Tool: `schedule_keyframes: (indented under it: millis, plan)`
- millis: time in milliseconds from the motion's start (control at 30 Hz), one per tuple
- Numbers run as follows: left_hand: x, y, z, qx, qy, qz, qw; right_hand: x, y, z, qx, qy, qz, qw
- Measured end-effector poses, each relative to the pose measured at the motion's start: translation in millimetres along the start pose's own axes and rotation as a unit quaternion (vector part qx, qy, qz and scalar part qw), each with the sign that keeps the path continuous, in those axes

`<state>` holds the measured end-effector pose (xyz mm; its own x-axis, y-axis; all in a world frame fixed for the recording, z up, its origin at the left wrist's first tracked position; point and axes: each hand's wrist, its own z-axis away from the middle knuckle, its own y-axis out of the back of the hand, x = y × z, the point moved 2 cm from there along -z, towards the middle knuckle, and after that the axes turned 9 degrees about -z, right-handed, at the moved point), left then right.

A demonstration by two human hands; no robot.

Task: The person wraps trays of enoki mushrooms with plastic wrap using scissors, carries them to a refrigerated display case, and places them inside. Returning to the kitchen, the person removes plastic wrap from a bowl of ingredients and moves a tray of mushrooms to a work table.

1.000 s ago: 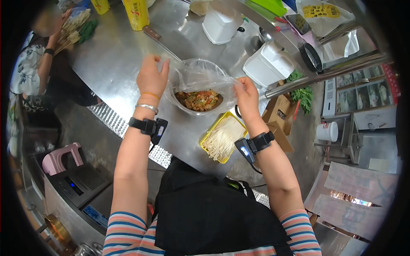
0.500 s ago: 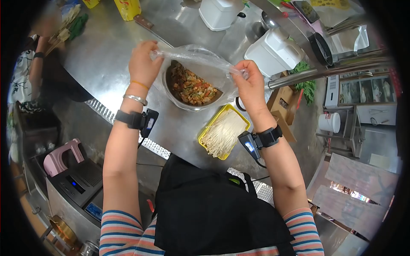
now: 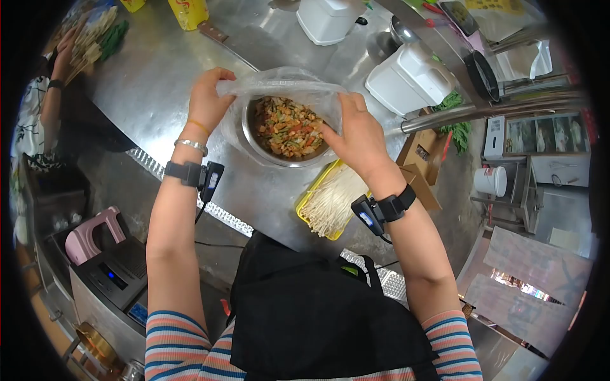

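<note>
A round metal bowl (image 3: 248, 130) holds chopped, reddish-orange and green food (image 3: 291, 126) and stands on the steel table. Clear plastic film (image 3: 279, 84) lies around the bowl and is raised along its far side. My left hand (image 3: 210, 100) pinches the film's upper left edge. At the bowl's right side, my right hand (image 3: 357, 130) has the film's right part between fingers and thumb, the thumb beside the food. Just below the bowl, a yellow tray (image 3: 302, 219) holds thin white enoki mushrooms (image 3: 332, 202).
Beyond the bowl lies a cleaver (image 3: 234, 51). White containers (image 3: 406, 77) stand at the back right, near a metal rail (image 3: 438, 119). Yellow packages (image 3: 189, 13) stand at the back. Another person's arm (image 3: 56, 76) is at the far left, near skewers. A cardboard box (image 3: 422, 155) is at right.
The film has been drawn back from the food, showing more of it. My right hand has moved left over the bowl's edge. The view has shifted, putting the bowl a little higher.
</note>
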<state>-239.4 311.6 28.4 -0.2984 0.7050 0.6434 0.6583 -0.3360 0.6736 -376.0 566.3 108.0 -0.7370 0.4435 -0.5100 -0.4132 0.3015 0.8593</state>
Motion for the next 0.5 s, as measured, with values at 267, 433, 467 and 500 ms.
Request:
schedule_keyframes:
  millis: [267,433,467,500]
  plan:
    - [95,29,49,0.003,-0.208,-0.086,0.974,17,-13,9,0.037,-0.028,-0.030,0.998]
    - [101,-19,52,-0.088,-0.286,-0.174,0.938,10,-6,11,0.069,0.007,-0.060,0.996]
    - [99,-25,52,-0.109,-0.278,-0.200,0.933,9,-5,12,0.082,0.034,-0.055,0.995]
    - [100,-26,52,-0.110,-0.280,-0.200,0.933,9,-5,13,0.083,0.032,-0.055,0.995]
